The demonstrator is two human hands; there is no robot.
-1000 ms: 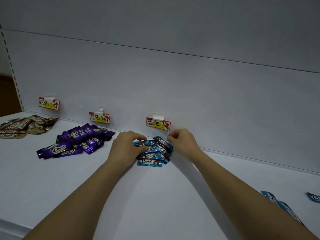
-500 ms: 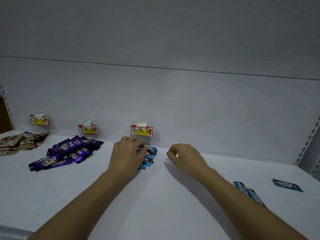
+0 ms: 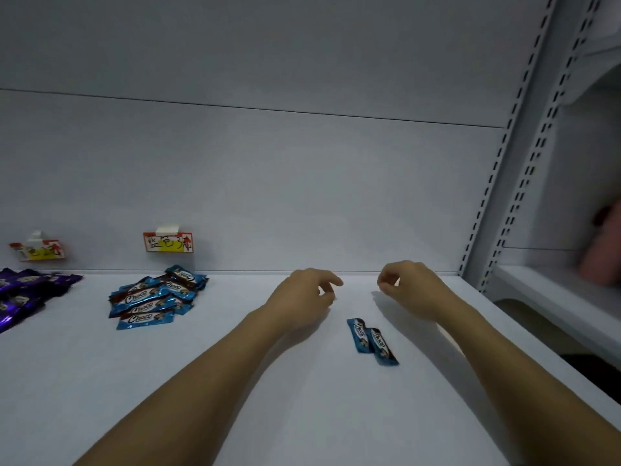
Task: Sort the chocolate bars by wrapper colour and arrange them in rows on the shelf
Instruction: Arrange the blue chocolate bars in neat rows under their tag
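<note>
Head view: both hands hover above the white shelf [image 3: 302, 415], empty, fingers loosely curled. The left hand [image 3: 302, 297] sits near centre, the right hand [image 3: 408, 289] at its three o'clock. Two blue bars [image 3: 371, 341] lie side by side, touching, at five o'clock of the left hand. The blue pile [image 3: 156, 297] rests at nine o'clock beneath a label [image 3: 168, 242]; purple bars [image 3: 27, 294] lie farther left.

We have bare shelf [image 3: 268, 381] open between the blue bar pile [image 3: 155, 297] at the left and the slotted upright [image 3: 497, 183] at the right, where only the two loose blue bars [image 3: 372, 341] lie, between our forearms and just nearer than both hands.
</note>
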